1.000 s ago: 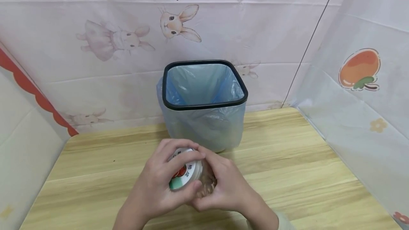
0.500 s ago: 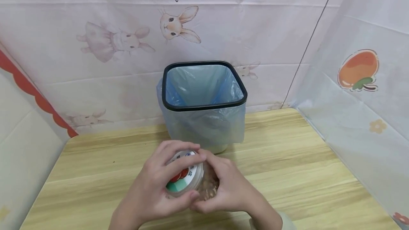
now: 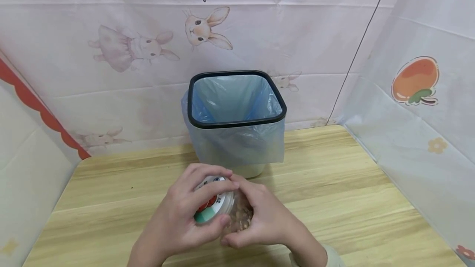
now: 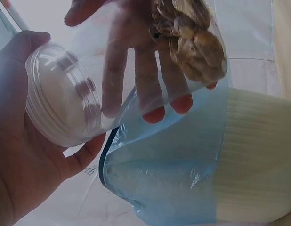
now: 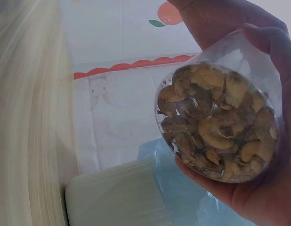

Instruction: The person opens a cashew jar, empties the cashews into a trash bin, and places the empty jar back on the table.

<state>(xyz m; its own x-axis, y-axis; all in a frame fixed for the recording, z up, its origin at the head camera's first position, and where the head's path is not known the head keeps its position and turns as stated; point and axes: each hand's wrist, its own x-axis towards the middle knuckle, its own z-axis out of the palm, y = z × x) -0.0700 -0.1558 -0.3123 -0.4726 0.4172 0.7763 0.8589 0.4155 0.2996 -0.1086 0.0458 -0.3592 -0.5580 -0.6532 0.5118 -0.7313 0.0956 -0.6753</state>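
Note:
Low in the middle of the head view, both hands hold a clear plastic jar [image 3: 242, 214], tilted with its lid to the left. My left hand [image 3: 179, 213] grips the round lid [image 3: 219, 202], fingers over its far side and thumb on the near side. The lid's top carries a white, green and red label. My right hand [image 3: 268, 217] wraps round the jar's body; in the left wrist view its fingers [image 4: 150, 94] show through the clear wall. Brown, curved pieces like cashew nuts [image 5: 221, 129] lie at the jar's bottom.
A pale bin with a black rim [image 3: 237, 125] stands just beyond the hands, against the back wall. Its blue plastic liner [image 3: 241, 143] hangs over the outside. The wood-grain table [image 3: 334, 201] meets printed cloth walls [image 3: 148, 81] at the back and sides.
The lid's label has turned and shifted slightly under the left fingers. Both hands keep nearly the same place. The liner's hanging hem has drifted up a little on the bin.

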